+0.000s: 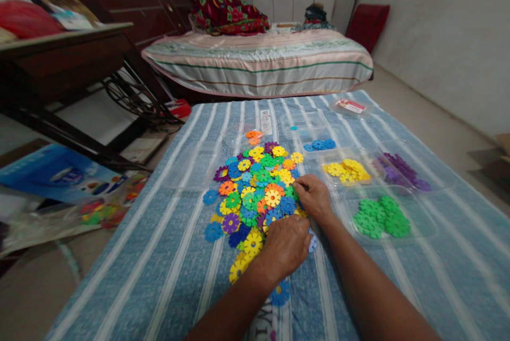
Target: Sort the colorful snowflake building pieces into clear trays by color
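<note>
A heap of flower-shaped plastic discs in mixed colours lies on the striped cloth. At its right edge my right hand is closed, thumb and fingers pinched at a green disc. My left hand rests low over the near right part of the heap, its fingers curled down and their tips hidden among the discs. What it holds, if anything, cannot be seen. A pale blue disc lies just beside it, and a blue disc sits below the left wrist.
To the right, clear plastic containers hold green discs, yellow discs and purple discs. Farther back are blue discs and orange discs in others. A clear container stands left of the heap. A bed is behind.
</note>
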Demonstrator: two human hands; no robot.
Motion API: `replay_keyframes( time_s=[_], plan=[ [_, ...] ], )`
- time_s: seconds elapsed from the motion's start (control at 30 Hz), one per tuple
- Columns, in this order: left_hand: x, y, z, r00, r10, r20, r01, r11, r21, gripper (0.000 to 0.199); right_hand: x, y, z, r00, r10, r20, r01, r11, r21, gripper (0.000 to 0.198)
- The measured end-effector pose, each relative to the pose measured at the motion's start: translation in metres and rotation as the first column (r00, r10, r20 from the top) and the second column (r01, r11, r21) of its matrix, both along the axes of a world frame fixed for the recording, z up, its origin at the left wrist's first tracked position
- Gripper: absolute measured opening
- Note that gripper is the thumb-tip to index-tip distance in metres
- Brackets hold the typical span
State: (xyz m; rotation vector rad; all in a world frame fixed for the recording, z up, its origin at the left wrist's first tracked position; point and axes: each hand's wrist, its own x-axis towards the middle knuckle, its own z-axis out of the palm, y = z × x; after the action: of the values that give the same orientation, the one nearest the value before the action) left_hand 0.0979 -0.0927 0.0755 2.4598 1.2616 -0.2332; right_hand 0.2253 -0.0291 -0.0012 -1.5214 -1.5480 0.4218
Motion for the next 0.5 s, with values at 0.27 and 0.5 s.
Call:
replay_keyframes(
  time_s=[0.27, 0.5],
  plan=[
    [-0.0013, -0.0013, -0.0048, 1.000, -0.003, 0.024, 0.002, 0.999, 0.035, 0.025, -0.0003, -0.0004, 0.0008, 1.000, -0.004, 0.007, 0.004, 1.000, -0.003, 0.020],
    [0.0000, -0.0010, -0.0038, 1.000, 0.000, 0.014, 0.000, 1.000, 0.023, 0.024, 0.0002, -0.0003, -0.0006, 1.000, 0.012, -0.001, -0.012, 1.000, -0.001, 0.020]
  ],
)
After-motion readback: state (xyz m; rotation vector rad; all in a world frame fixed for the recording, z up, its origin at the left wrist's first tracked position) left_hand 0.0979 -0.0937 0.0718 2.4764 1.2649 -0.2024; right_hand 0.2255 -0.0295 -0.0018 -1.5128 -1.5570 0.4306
